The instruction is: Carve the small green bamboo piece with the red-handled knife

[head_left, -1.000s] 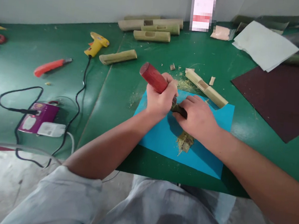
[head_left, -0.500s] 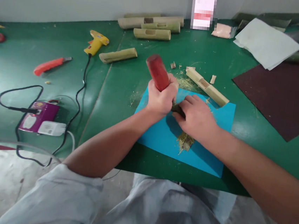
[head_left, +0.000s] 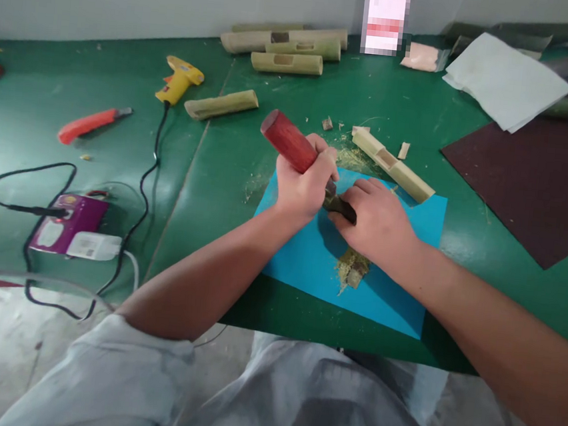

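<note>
My left hand (head_left: 303,185) is wrapped round the thick red handle of a chisel (head_left: 288,140), which leans up and to the left. Its dark metal blade (head_left: 339,207) runs toward my right hand (head_left: 377,215), whose fingers are closed on the blade's far end; the tip is hidden. Both hands are over a blue sheet (head_left: 400,304). On the sheet, just below my right hand, lies a small heap of bamboo shavings (head_left: 353,268) with a chip. Beyond that hand, a bamboo piece with a cut-out slot (head_left: 403,173) rests partly on the sheet's far edge.
Several bamboo tubes (head_left: 287,62) lie along the wall, and another bamboo piece (head_left: 223,104) lies nearer. To the left are a yellow glue gun (head_left: 179,82), an orange-handled utility knife (head_left: 91,125) and a purple box with cords (head_left: 75,223). White paper (head_left: 508,80) overlaps a dark brown sheet (head_left: 532,183).
The red handle has tipped lower and to the left, showing more of the blade between my hands. My right hand has barely moved.
</note>
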A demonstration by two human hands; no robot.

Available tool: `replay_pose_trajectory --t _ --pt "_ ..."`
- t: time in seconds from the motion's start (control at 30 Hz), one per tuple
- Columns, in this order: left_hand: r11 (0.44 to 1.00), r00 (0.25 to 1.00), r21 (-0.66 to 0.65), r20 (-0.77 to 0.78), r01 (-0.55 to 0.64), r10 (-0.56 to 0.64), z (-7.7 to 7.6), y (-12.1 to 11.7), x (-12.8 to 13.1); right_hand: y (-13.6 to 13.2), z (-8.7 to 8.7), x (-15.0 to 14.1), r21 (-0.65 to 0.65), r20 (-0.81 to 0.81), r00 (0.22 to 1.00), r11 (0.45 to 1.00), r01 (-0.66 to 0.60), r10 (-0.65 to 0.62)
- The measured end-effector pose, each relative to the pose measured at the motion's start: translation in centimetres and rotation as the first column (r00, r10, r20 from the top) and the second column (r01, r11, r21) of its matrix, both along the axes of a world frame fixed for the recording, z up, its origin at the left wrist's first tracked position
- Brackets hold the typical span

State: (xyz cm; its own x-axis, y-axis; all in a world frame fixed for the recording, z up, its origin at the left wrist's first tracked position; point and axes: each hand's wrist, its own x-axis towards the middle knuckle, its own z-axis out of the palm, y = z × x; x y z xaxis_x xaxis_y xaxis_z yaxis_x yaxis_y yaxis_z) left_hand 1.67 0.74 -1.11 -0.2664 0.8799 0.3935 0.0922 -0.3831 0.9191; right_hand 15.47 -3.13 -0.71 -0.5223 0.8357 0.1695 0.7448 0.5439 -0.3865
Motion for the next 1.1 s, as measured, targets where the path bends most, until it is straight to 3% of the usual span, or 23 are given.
replay_pose_trajectory --t 0.3,0.57,0.83,1.1 --pt "0.998 0.999 0.061 -0.032 -0.001 0.003 0.11 -0.06 0.06 -0.03 0.16 0.02 0.017 0.007 1.000 1.000 -0.010 0.010" --pt "0.982 0.986 0.119 -0.090 0.150 -0.140 0.19 -0.44 -0.24 -0.39 -0.11 -0.38 0.050 0.021 0.999 0.998 -0.044 0.043" --pt "0.997 0.994 0.056 0.088 0.061 -0.066 -0.53 0.11 -0.51 -0.06 0.32 -0.11 0.017 0.054 0.998 1.000 -0.024 0.023" --pt "1.000 1.000 0.004 -0.012 -0.010 0.010 -0.02 -0.23 0.17 -0.71 0.14 0.13 0.064 0.063 0.998 0.998 0.009 -0.013"
